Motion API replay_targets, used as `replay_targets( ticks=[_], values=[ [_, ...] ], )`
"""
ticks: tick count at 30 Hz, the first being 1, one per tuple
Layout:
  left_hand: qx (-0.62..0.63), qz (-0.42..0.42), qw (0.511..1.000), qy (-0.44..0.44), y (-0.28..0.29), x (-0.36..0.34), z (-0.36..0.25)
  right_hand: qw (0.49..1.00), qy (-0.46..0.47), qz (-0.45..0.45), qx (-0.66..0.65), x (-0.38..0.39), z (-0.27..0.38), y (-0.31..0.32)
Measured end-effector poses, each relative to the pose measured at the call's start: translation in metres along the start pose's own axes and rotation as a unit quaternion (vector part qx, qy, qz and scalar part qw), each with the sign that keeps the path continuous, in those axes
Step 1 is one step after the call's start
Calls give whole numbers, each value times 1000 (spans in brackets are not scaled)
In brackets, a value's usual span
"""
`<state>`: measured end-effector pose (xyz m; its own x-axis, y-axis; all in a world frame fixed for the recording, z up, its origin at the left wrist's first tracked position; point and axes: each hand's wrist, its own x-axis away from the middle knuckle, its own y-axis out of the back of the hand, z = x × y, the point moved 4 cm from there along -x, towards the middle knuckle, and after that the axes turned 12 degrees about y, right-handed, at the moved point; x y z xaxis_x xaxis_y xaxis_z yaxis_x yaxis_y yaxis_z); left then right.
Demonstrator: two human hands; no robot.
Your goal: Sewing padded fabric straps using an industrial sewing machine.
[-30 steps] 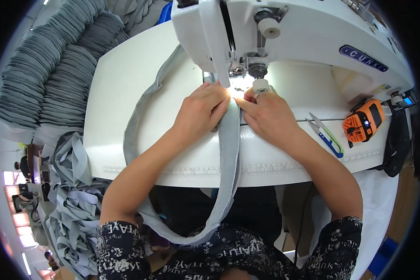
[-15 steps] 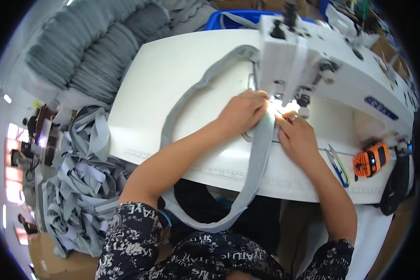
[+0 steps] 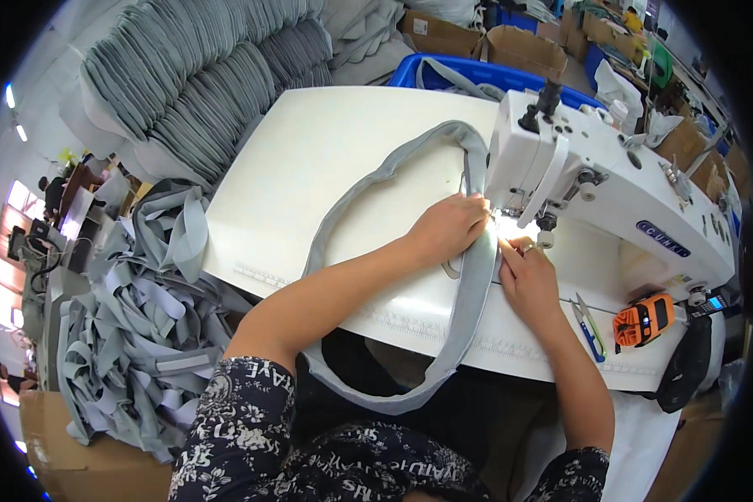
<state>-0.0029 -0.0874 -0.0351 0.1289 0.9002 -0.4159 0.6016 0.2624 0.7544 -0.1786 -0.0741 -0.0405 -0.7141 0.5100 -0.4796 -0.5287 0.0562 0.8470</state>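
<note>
A grey strap (image 3: 475,289) is lying flat on the white bench (image 3: 326,159), its far end passing under the needle of the sewing machine (image 3: 611,188), its near end looping off the bench edge toward the person. Compared with a second ago, the view is swinging left, the hands are staying at the needle, and the strap seems to be feeding on through the seam. The left hand (image 3: 448,227) is pressing the strap with fingers spread flat, just left of the machine. The right hand (image 3: 527,276) is resting below the needle, fingers extended on the strap's edge, gripping nothing. Snips (image 3: 588,328) and an orange tool (image 3: 642,320) are lying right of it.
</note>
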Motion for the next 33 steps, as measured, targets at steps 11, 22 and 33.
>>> replay_targets(
  ticks=[11,22,33],
  values=[
    [-39,146,988,32,37,21,13,999,48,-10,7,5,3,3],
    [-80,174,979,72,81,126,-64,976,199,28,-88,-6,52,14],
    [-135,125,983,-23,67,212,-63,926,335,-89,148,-160,103,-61]
  ],
)
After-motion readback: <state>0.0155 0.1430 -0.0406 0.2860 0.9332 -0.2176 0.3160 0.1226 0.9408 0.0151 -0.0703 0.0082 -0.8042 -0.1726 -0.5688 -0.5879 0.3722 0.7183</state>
